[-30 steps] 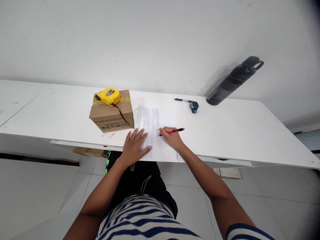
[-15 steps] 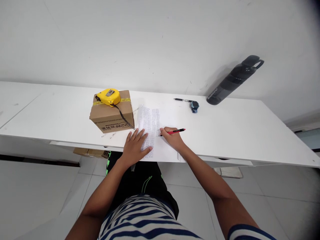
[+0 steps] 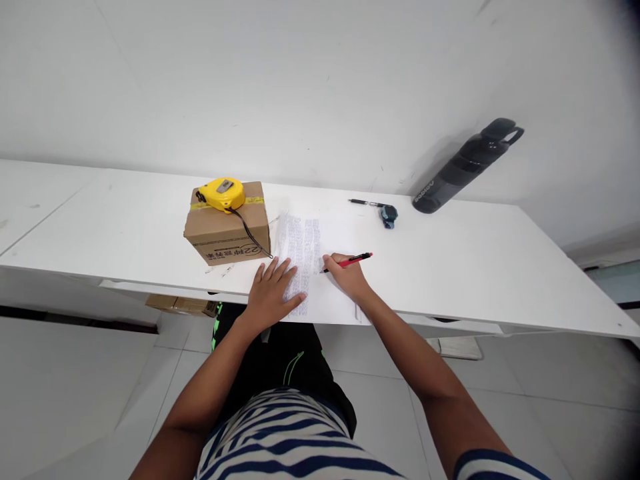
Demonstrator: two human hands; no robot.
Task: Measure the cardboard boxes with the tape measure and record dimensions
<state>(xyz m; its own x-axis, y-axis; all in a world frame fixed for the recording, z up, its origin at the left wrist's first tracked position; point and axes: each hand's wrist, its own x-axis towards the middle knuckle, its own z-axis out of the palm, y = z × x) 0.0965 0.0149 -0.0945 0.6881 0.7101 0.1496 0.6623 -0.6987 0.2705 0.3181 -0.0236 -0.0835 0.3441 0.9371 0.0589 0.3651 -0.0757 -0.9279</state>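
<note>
Head view: the right hand (image 3: 350, 280) has its grip closed around a pen (image 3: 350, 261), tip down on the paper (image 3: 305, 240) just left of the grip. The left hand (image 3: 273, 293) lies flat and spread on the paper, further left, holding nothing. Writing looks to be the step in hand, and a clean line calls for the paper pinned flat. Beyond the left hand a box (image 3: 230, 230) stands taped shut, contents hidden, with a tape measure (image 3: 223, 193) on top. Well right of the grip, on the desk (image 3: 475, 267), is a capped bottle (image 3: 460, 170) whose contents cannot be told.
</note>
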